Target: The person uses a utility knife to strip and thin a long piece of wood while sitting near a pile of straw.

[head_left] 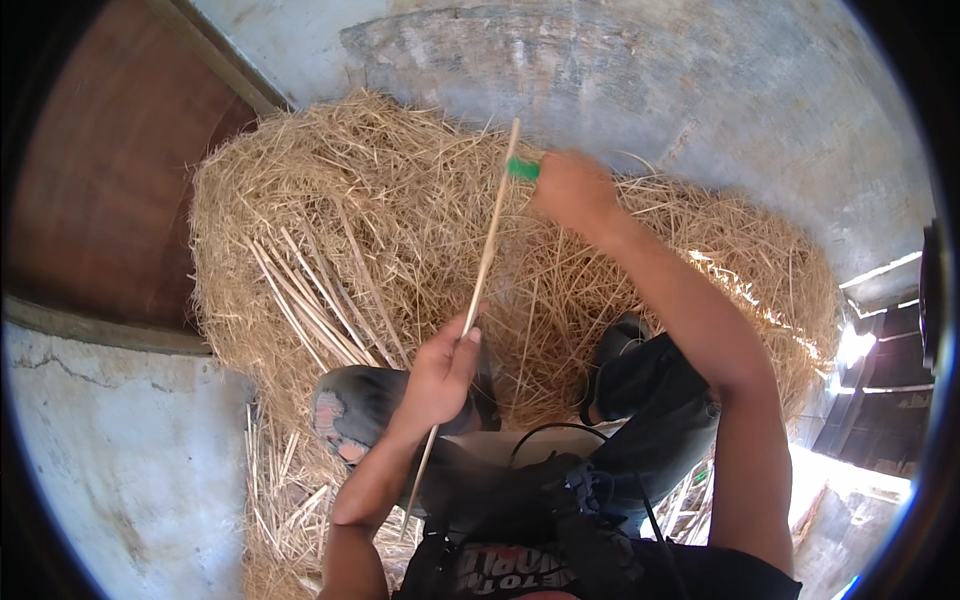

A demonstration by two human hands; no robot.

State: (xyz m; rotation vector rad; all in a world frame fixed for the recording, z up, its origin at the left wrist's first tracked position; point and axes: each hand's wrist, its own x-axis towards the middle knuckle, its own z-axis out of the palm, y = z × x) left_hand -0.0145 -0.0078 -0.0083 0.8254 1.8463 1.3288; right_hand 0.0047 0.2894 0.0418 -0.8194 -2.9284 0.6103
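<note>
A long, thin, pale stick (492, 235) slants across the middle, its far tip up near the wall and its lower end beside my lap. My left hand (445, 370) is closed around it below the middle, thumb along the near side. Toward the far end, my right hand (575, 190) is closed on a small green object (523, 169), which sticks out of the fist and reaches the stick. Motion blurs this hand and the green object, so its exact kind cannot be made out.
A heap of dry straw (430, 150) spreads before me against a grey wall (640, 60). Several loose pale sticks (315, 295) lie on it at the left, by my knee. A brown panel (110, 150) stands far left. At right are dark slatted boards (890, 410).
</note>
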